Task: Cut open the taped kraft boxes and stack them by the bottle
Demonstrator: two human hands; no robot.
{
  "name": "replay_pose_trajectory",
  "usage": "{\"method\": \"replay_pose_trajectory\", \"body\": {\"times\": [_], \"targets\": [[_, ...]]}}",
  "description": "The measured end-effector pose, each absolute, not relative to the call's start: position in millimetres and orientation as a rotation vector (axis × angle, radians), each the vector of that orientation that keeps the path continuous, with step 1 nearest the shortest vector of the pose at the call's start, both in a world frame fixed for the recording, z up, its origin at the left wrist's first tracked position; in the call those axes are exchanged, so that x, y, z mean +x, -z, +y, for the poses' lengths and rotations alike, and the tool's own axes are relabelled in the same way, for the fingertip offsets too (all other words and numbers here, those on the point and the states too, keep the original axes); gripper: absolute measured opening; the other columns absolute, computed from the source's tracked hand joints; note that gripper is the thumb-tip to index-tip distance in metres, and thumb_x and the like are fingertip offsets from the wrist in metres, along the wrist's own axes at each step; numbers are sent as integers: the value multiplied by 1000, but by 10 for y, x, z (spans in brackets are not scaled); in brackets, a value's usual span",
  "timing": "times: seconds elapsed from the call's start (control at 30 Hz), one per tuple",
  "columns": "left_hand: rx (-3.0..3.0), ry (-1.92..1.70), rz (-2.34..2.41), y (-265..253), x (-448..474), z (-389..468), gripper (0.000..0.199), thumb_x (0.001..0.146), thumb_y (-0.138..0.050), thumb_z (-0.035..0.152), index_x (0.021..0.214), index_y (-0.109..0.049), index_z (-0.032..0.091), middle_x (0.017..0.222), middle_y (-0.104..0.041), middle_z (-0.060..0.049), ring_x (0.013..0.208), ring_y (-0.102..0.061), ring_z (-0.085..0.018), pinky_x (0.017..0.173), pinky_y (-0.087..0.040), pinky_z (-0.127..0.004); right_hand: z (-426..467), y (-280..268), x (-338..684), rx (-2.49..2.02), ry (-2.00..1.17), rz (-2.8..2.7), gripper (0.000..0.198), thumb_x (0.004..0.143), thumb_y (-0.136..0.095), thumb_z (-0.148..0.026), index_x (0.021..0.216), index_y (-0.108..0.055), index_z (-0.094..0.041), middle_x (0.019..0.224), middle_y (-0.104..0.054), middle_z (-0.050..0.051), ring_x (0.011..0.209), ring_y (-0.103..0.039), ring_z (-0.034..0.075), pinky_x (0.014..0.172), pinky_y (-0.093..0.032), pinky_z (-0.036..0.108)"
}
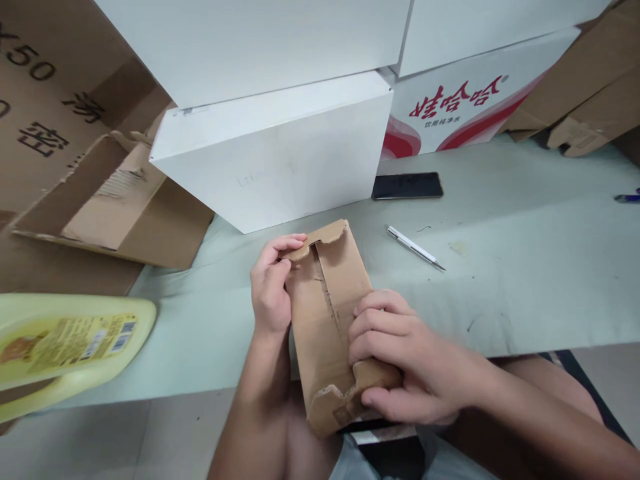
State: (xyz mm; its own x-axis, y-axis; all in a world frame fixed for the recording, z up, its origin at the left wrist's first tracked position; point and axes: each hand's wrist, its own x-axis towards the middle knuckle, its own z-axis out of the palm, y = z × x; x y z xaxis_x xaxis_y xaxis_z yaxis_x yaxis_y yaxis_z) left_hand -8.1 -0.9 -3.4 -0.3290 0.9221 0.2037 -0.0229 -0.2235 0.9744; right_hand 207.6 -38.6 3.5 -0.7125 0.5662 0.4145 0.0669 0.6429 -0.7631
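Observation:
A small brown cardboard box (330,313) is held between both hands at the table's front edge, its near end sticking out over my lap. A seam runs along its upper face, and a notched flap stands up at each end. My left hand (271,283) grips the far left corner, fingers curled over the far flap. Around the near right side closes my right hand (400,353), with the fingers on the upper face and the thumb by the near flap. What is inside the box is hidden.
Beyond the hands lie a white pen (415,247) and a black phone (407,186). White boxes (280,153) are stacked at the back, beside a red-and-white printed carton (460,110). On the left are an opened cardboard box (170,220) and a yellow jug (75,340) lying on the green table cover (540,267).

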Motion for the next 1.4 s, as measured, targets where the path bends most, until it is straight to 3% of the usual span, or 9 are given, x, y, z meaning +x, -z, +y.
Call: {"method": "replay_pose_trajectory", "body": {"times": [0.9, 1.17, 1.4], "targets": [[1176, -1659, 1338, 20, -63, -4, 21, 75, -56, 16, 81, -75, 22, 99, -79, -4, 103, -72, -22, 91, -57, -33, -387, -33, 2044, -476, -921, -2179, 15, 93, -62, -36, 96, -63, -21, 95, -68, 3, 102, -57, 20, 100, -47, 35], [1295, -1662, 1371, 33, -50, 0, 17, 78, -61, 15, 69, -72, 23, 92, -78, -4, 98, -71, -23, 91, -55, -37, -407, 103, 1981, -447, -854, -2047, 13, 94, -54, -31, 91, -62, -21, 85, -68, 1, 90, -61, 17, 96, -49, 36], [1285, -1677, 1397, 37, 11, 43, 20, 72, -57, 9, 71, -72, 23, 90, -78, -2, 96, -69, -20, 90, -54, -35, -391, 171, 1979, -434, -894, -1996, 30, 104, -38, -32, 89, -63, -22, 81, -68, -1, 80, -62, 13, 100, -47, 33]]}}
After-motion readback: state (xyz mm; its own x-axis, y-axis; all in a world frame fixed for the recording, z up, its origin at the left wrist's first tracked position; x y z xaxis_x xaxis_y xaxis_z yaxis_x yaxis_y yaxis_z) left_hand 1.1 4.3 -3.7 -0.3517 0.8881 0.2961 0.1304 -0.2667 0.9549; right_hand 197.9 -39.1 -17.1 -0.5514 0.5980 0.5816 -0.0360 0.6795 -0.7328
